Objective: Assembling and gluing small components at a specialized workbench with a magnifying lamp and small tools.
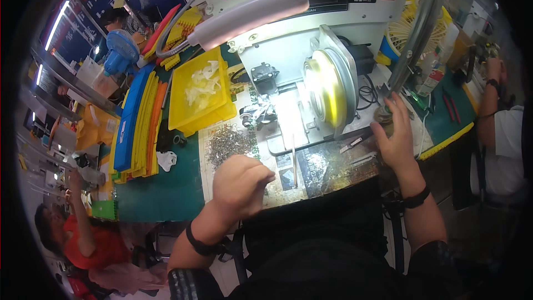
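My left hand (239, 186) is curled closed over the front edge of the bench, with its fingertips turned away, so what it may hold is hidden. Just beyond it lies a heap of small metal pieces (229, 143) on a printed sheet. My right hand (398, 136) has its thumb and fingers apart, close to a small round container (383, 114) at the foot of a metal post (416, 39). Between the hands stands a white machine with a yellow-rimmed wheel (323, 90) and a dark clamp fixture (264, 78). A thin rod (294, 161) lies before it.
A lamp (250, 16) hangs low over the machine. On the left are a yellow bin (202, 94) with translucent bags and stacked blue and yellow strips (133, 122). Red-handled pliers (451, 105) and a yellow fan (416, 30) are at right. Other people sit on both sides.
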The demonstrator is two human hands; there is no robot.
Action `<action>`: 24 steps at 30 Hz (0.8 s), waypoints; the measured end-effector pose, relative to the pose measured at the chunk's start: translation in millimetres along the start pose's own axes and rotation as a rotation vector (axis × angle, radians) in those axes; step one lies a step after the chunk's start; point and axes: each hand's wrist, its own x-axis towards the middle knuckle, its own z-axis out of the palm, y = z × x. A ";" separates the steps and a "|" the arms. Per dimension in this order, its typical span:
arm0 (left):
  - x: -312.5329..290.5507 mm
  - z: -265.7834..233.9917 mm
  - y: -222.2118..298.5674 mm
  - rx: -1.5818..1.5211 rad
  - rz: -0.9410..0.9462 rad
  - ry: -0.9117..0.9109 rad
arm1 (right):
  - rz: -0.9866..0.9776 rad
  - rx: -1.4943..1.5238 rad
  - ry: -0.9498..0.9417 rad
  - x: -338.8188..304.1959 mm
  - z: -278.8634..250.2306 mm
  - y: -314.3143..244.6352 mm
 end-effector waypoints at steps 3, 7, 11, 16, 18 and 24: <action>13.9 -23.9 -7.8 -0.061 -0.098 0.213 | 0.012 0.003 0.011 -0.5 -0.5 4.4; 26.0 -50.3 -57.1 0.114 -0.363 0.343 | 0.041 0.036 0.028 -1.4 -1.0 4.0; -10.2 -10.3 -76.7 0.145 -0.144 -0.132 | 0.048 0.036 0.025 -0.8 -0.1 1.6; -11.6 9.3 -60.5 -0.041 -0.346 -0.087 | 0.057 0.055 0.038 -0.7 -3.0 2.3; -12.8 11.8 -62.8 -0.076 -0.401 -0.049 | 0.048 0.048 0.043 -3.3 -3.7 4.7; -18.8 4.5 -71.6 -0.125 -0.406 -0.006 | 0.044 0.043 0.064 -3.0 -3.2 3.3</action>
